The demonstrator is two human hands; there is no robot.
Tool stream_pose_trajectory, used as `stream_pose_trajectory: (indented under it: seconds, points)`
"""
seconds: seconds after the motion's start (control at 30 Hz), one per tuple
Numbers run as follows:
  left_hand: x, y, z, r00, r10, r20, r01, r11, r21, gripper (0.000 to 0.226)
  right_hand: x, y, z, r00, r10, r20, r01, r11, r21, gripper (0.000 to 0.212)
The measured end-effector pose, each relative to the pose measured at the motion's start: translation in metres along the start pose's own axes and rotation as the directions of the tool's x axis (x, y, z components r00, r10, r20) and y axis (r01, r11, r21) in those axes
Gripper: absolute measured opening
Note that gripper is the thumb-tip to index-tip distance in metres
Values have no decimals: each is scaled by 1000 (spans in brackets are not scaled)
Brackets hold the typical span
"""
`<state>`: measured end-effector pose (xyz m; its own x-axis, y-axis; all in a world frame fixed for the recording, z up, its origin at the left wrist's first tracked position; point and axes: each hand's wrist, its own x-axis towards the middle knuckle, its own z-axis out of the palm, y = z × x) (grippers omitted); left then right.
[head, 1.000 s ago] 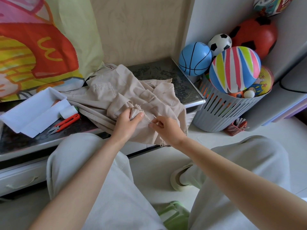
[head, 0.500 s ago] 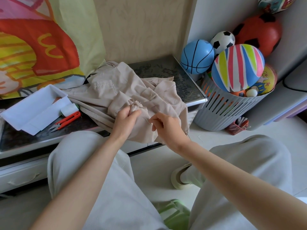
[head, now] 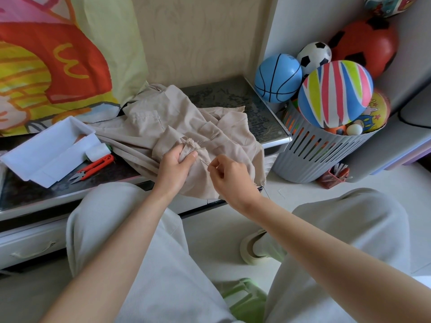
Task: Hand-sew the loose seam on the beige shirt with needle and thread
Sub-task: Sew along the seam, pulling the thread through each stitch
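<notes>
The beige shirt (head: 163,122) sprawls on the table (head: 221,96) just right of the white tray (head: 53,145); left hand (head: 176,165) bunches and grips the frayed seam (head: 192,145) to steady it, right hand (head: 231,177) pinches the needle (head: 205,162), ready to stitch.

Pale grey trousers (head: 144,264), cream slipper (head: 250,251)

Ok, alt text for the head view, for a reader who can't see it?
A person's left hand bunches the frayed seam of a beige shirt while the right hand pinches a needle beside it. Orange snips and a white tray lie to the left; a basket of balls stands right.
</notes>
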<state>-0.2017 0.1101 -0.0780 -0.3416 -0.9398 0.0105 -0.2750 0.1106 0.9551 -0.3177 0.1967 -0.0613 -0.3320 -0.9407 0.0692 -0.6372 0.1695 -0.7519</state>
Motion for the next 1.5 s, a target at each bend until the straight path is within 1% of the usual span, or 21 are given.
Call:
stream_pose_trajectory:
  seconds: [0.17, 0.27, 0.4, 0.47, 0.53, 0.63, 0.67, 0.77, 0.8, 0.83, 0.9, 1.0, 1.07, 1.1, 1.17, 1.23, 1.27, 1.33, 1.4, 1.47, 1.5]
  points:
    - [0, -2, 0, 1000, 24, 12, -24, 1000, -13, 19, 2, -1, 2, 1000, 17, 14, -17, 1000, -10, 15]
    - [-2, 1, -1, 997, 66, 28, -65, 997, -34, 18, 5, -3, 4, 999, 33, 17, -33, 999, 14, 16]
    - [-7, 5, 0, 988, 123, 89, -120, 992, -31, 10, 11, -7, 11, 997, 71, 13, -72, 996, 46, 21]
    - [-8, 7, 1, 988, 129, 84, -126, 991, -33, 10, 12, -8, 14, 993, 114, 23, -116, 988, 99, 21]
    - [-8, 7, 0, 990, 133, 56, -132, 991, -21, 7, 11, -9, 15, 988, 148, 38, -152, 969, 196, 17]
    - [-5, 5, -3, 991, 128, 30, -128, 992, -6, 8, 3, -10, 14, 990, 116, 84, -139, 913, 384, 6]
    - [-4, 4, -3, 991, 136, 19, -136, 991, -1, 12, -1, -10, 13, 992, 89, 90, -118, 906, 406, 3]
    - [-1, 2, -4, 989, 147, -2, -147, 989, 0, 31, -9, -8, 9, 997, 13, 77, -44, 907, 420, 12]
    - [-1, 2, -4, 988, 154, -3, -154, 988, 9, 31, -10, -8, 7, 997, 2, 71, -32, 903, 428, 13]
    - [-2, 2, -3, 987, 158, 0, -158, 987, 14, 25, -11, -8, 6, 998, 0, 65, -29, 899, 437, 14]
    - [-4, 4, -2, 987, 157, 21, -157, 988, 6, 8, -9, -10, 6, 998, 13, 59, -39, 885, 464, 15]
    - [-7, 8, -2, 984, 159, 77, -157, 987, -36, 22, -2, -13, 9, 996, 66, 56, -85, 851, 517, 23]
    - [-8, 9, -2, 984, 159, 81, -157, 987, -35, 25, 1, -13, 9, 991, 109, 80, -134, 824, 550, 22]
    - [-8, 9, -2, 985, 158, 73, -157, 987, -24, 22, 1, -12, 9, 988, 115, 100, -151, 829, 539, 20]
    - [-7, 8, -2, 986, 153, 62, -153, 988, -4, 12, 2, -6, 7, 990, 100, 101, -132, 910, 394, 21]
    - [-7, 7, -3, 985, 162, 63, -163, 987, 6, 10, 3, 2, 2, 995, 96, 42, -103, 958, 269, 27]
    - [-7, 8, -3, 983, 172, 68, -173, 985, 8, 10, 5, 3, -2, 993, 114, 6, -112, 956, 271, 26]
    - [-7, 9, -3, 978, 182, 98, -183, 983, 7, 12, 10, 2, -10, 984, 180, -14, -167, 935, 314, 21]
    - [-9, 10, -2, 972, 176, 157, -178, 984, -6, 15, 16, -4, -16, 968, 238, 80, -250, 883, 398, 17]
    - [-11, 12, 0, 961, 167, 221, -162, 986, -41, 22, 19, -11, -18, 948, 244, 204, -316, 786, 532, 31]
    - [-12, 13, 0, 957, 165, 240, -154, 986, -62, 25, 21, -12, -17, 943, 235, 238, -331, 746, 577, 35]
